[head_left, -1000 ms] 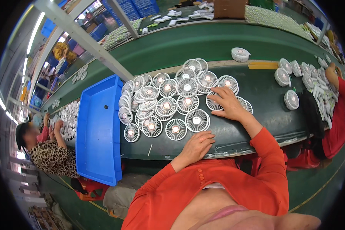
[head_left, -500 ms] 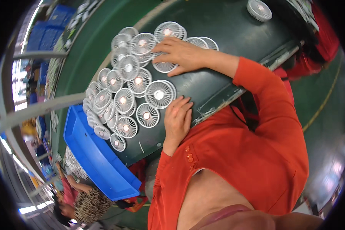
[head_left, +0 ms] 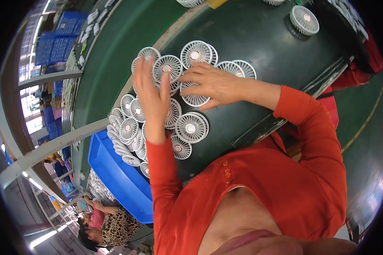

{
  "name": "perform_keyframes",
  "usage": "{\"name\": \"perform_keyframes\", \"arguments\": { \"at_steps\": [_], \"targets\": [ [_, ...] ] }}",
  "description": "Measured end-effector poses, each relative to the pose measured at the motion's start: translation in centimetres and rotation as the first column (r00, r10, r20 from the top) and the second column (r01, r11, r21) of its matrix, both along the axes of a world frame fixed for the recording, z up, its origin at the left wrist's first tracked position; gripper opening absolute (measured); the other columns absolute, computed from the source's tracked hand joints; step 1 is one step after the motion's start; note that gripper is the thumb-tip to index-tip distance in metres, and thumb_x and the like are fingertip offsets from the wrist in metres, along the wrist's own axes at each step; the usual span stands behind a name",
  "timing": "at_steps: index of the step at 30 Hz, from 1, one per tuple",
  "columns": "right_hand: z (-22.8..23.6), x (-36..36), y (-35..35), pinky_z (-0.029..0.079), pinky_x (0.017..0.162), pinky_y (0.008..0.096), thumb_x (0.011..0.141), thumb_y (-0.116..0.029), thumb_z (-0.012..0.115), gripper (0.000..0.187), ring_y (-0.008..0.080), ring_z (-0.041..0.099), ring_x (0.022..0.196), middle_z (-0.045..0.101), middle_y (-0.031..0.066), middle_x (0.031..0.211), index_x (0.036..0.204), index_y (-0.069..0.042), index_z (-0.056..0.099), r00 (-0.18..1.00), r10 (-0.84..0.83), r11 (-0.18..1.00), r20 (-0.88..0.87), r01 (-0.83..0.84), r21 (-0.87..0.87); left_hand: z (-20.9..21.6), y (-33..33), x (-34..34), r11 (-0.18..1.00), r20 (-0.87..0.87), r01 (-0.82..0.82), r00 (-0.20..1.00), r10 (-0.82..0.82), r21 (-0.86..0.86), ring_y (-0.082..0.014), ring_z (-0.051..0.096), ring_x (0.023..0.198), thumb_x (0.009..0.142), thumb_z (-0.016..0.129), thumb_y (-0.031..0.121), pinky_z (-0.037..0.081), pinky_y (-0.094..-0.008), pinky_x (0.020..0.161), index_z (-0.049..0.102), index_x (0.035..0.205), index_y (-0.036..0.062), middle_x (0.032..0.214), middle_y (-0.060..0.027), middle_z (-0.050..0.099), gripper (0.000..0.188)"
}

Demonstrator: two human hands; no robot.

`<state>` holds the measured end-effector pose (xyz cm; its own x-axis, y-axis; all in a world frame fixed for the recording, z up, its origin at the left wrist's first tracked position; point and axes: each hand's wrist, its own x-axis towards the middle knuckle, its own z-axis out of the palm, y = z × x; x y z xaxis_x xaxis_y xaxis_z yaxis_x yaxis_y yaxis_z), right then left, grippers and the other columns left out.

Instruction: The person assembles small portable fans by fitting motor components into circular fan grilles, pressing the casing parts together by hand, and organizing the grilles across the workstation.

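Observation:
Many round white fan grilles [head_left: 192, 127] with thin spokes lie in overlapping piles on a dark green worktable [head_left: 251, 38]. My left hand [head_left: 151, 95] is over the pile, its fingers stretched out and apart, hiding several grilles. Close by, my right hand [head_left: 210, 83] lies spread over a grille [head_left: 195, 100], with its fingertips near the grille [head_left: 167, 68] between my hands. Nothing is visibly gripped in either hand. Whether the left fingertips touch a grille I cannot tell.
A blue plastic bin [head_left: 119, 170] stands at the table's left end, below a pale metal bar [head_left: 55, 144]. A green conveyor belt [head_left: 127, 46] runs along the far side. Another round white fan part [head_left: 304, 20] sits at the far right. A person in a leopard-print top [head_left: 119, 227] is at lower left.
My left hand has moved from the table's near edge up over the grille pile. My right hand stays over the same grilles. The whole view has shifted slightly.

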<state>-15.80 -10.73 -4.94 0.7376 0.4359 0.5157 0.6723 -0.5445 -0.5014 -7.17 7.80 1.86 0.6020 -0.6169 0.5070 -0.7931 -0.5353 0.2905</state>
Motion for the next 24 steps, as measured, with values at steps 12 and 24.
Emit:
{"name": "perform_keyframes", "arguments": {
  "at_steps": [12,24],
  "targets": [
    [1.2,12.3,-12.5,0.044,0.097,0.0434,0.072,-0.038,0.075,0.052,0.0339,0.053,0.113,0.059,0.0132,0.122,0.114,-0.010,0.065,0.899,-0.436,0.891,-0.039,0.426,-0.159,-2.2,1.0,6.9,0.969,-0.417,-0.070,0.894,0.167,0.238,-0.0331,0.048,0.125,0.086,0.065,0.028,0.035,-0.0444,0.104,0.062,0.117,0.0088,0.128,-0.0137,0.058,0.036],
    [-2.6,15.5,-10.6,0.037,0.104,0.0466,0.070,-0.039,0.076,0.055,0.0363,0.044,0.122,0.050,0.0149,0.133,0.118,-0.014,0.064,0.745,-0.664,0.748,0.071,0.661,0.064,-0.2,-4.1,-10.2,0.864,-0.468,0.478,0.733,-0.493,-0.161,-0.0316,0.057,0.114,0.078,0.069,0.005,0.047,-0.0421,0.095,0.066,0.106,0.0060,0.121,-0.0120,0.061,0.028]
  ]
}}
